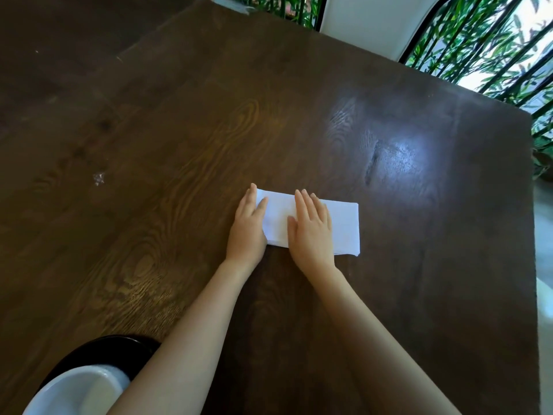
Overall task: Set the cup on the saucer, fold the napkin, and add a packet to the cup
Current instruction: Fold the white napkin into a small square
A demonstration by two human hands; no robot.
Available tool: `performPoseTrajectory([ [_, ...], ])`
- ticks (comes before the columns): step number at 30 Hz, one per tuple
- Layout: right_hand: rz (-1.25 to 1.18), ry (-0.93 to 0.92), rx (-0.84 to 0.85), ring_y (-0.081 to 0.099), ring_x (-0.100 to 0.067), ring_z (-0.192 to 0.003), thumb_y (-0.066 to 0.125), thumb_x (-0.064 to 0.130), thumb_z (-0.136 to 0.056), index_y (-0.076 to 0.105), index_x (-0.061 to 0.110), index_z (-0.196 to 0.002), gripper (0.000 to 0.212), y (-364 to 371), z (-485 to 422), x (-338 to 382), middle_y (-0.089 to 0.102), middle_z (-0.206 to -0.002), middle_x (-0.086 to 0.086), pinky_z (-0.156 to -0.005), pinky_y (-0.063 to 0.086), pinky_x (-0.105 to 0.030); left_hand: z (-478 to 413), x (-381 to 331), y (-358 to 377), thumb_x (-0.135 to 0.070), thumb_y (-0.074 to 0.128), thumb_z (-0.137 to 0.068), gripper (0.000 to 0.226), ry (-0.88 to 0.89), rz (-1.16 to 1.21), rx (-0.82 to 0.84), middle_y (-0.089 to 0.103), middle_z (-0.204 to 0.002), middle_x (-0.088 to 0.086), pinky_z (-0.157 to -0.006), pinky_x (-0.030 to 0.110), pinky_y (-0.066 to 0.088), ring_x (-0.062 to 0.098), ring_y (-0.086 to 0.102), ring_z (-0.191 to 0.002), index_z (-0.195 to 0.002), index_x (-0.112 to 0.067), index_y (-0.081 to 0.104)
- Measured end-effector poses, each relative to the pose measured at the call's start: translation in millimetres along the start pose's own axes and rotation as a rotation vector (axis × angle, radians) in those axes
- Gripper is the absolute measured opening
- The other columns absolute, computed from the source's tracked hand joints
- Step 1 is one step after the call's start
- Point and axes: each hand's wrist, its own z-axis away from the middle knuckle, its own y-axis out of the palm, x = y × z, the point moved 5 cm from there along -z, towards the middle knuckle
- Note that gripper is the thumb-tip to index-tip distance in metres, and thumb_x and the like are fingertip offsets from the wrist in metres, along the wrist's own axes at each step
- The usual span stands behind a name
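A white napkin [344, 226] lies folded into a long rectangle on the dark wooden table [179, 145]. My left hand [248, 227] rests flat on its left end, fingers together. Flat on the napkin's middle lies my right hand [312, 227], pressing it down. At the bottom left a white cup [77, 390] sits on a black saucer [98, 351], partly cut off by the frame edge and by my left forearm. No packet is in view.
The table's right edge [534, 235] runs close to the napkin's side. A white chair back [368, 22] stands beyond the far edge. Green bamboo behind dark bars [484, 46] fills the top right. A small white speck [98, 178] lies left.
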Motion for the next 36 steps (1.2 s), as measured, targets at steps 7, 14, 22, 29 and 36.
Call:
performPoseTrajectory([
  [7,0.308,-0.042,0.170,-0.008,-0.013,-0.147,0.009,0.054,-0.094,0.000,0.019,-0.149,0.067,7.1,4.4,-49.8,-0.003,-0.160,0.002,-0.118,-0.009,-0.036,1.9,3.4,3.8,-0.015,0.036,-0.097,0.052,0.028,-0.383,-0.035,0.007,-0.160,0.006,-0.119,0.042,0.003,0.023,0.001,-0.147,-0.147,-0.019,0.022],
  [14,0.368,-0.003,0.211,-0.009,-0.010,-0.145,0.001,0.052,-0.093,-0.003,0.025,-0.149,0.062,-26.0,16.6,-111.4,-0.005,-0.159,0.008,-0.117,-0.013,-0.037,3.3,2.7,3.8,-0.008,0.037,-0.096,0.052,0.042,-0.375,-0.062,0.011,-0.159,0.006,-0.119,0.041,0.003,0.023,0.007,-0.147,-0.146,-0.019,0.028],
  [22,-0.151,0.337,-0.246,0.039,-0.030,-0.125,0.048,0.011,-0.091,0.050,0.009,-0.129,0.038,-79.7,55.1,-141.6,0.057,-0.130,-0.011,-0.105,0.032,-0.042,5.1,2.6,2.4,-0.002,0.033,-0.094,0.055,0.041,-0.377,-0.086,0.011,-0.159,0.006,-0.119,0.042,0.004,0.021,0.007,-0.147,-0.145,-0.018,0.028],
  [29,-0.072,0.218,-0.101,0.040,-0.021,-0.109,0.066,0.032,-0.078,0.052,0.021,-0.121,0.046,-47.4,69.6,-98.7,0.052,-0.115,0.001,-0.089,0.025,-0.032,5.2,2.6,1.7,-0.002,0.031,-0.094,0.055,0.037,-0.382,-0.077,0.011,-0.159,0.006,-0.118,0.041,0.003,0.021,0.007,-0.147,-0.145,-0.019,0.028],
  [36,-0.232,0.337,-0.205,0.042,-0.019,-0.108,0.061,0.024,-0.083,0.051,0.019,-0.122,0.041,-36.5,60.2,-89.7,0.053,-0.114,-0.001,-0.090,0.023,-0.029,4.6,3.0,2.0,-0.002,0.030,-0.094,0.053,0.033,-0.382,-0.084,0.013,-0.159,0.007,-0.118,0.042,0.004,0.021,0.009,-0.146,-0.145,-0.018,0.030],
])
